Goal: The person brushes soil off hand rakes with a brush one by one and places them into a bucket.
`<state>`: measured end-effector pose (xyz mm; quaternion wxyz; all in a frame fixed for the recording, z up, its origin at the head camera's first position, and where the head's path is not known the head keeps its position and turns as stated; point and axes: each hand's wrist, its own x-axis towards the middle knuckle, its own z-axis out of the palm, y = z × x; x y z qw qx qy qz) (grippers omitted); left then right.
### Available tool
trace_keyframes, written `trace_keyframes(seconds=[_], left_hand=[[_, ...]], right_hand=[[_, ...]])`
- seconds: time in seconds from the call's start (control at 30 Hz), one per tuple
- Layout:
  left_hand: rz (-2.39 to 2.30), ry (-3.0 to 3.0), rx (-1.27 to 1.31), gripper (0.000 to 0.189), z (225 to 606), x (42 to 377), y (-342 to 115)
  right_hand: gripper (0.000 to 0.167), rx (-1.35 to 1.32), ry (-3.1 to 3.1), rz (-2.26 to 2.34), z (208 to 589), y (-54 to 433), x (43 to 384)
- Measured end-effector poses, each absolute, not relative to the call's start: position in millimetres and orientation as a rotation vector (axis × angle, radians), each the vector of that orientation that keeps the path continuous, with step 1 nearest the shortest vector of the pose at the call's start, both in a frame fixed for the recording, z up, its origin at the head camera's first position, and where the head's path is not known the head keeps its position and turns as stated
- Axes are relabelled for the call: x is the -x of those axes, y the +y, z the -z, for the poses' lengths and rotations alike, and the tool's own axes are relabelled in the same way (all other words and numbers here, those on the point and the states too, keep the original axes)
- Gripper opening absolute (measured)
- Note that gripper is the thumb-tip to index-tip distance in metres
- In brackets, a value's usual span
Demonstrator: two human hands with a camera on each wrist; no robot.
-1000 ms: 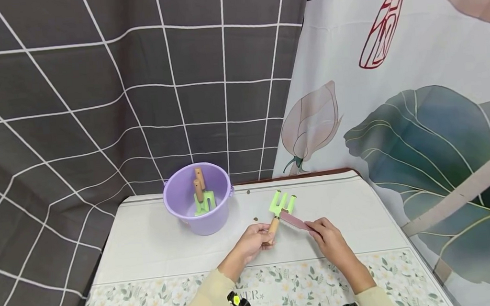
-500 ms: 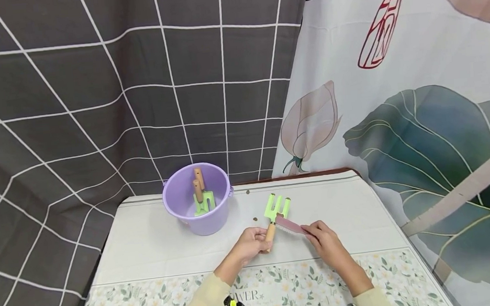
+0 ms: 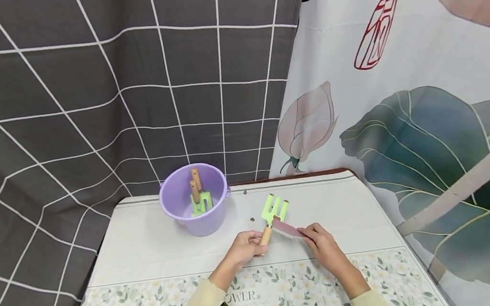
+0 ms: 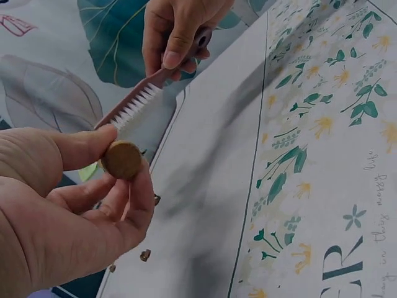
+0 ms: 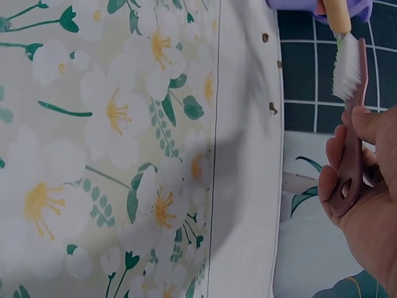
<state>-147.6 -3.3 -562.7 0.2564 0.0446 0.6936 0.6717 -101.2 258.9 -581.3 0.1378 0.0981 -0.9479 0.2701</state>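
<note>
My left hand (image 3: 243,249) grips the wooden handle of a small green garden hand fork (image 3: 270,213), raised over the table with its tines pointing away from me. In the left wrist view, thumb and fingers wrap around the round butt of the handle (image 4: 122,160). My right hand (image 3: 323,246) holds a mauve scrubbing brush (image 3: 286,228) by its handle, thumb along the top. The white bristles (image 5: 347,71) face the fork, and the brush's tip overlaps the base of the tines in the head view. Brown spots mark the tine tips.
A purple bucket (image 3: 204,227) stands at the back left, with green-headed, wooden-handled garden tools (image 3: 195,193) inside. Small brown crumbs (image 3: 252,219) lie on the white tablecloth (image 3: 148,247). A grey grid curtain (image 3: 198,104) and a floral white curtain (image 3: 307,71) hang behind.
Fork and brush have come slightly nearer to me and to the left, both hands moving with them. The brush stays against the fork head. The head view has shifted a little.
</note>
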Motion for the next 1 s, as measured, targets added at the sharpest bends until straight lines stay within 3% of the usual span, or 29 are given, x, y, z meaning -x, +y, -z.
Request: trace_keyframes(seconds=[1.0], left_hand=[[-1.791, 1.903, -0.091, 0.034, 567.7, 139.3, -0.4]], right_hand=[[0.031, -0.359, -2.648, -0.77, 581.0, 257.2, 102.0]])
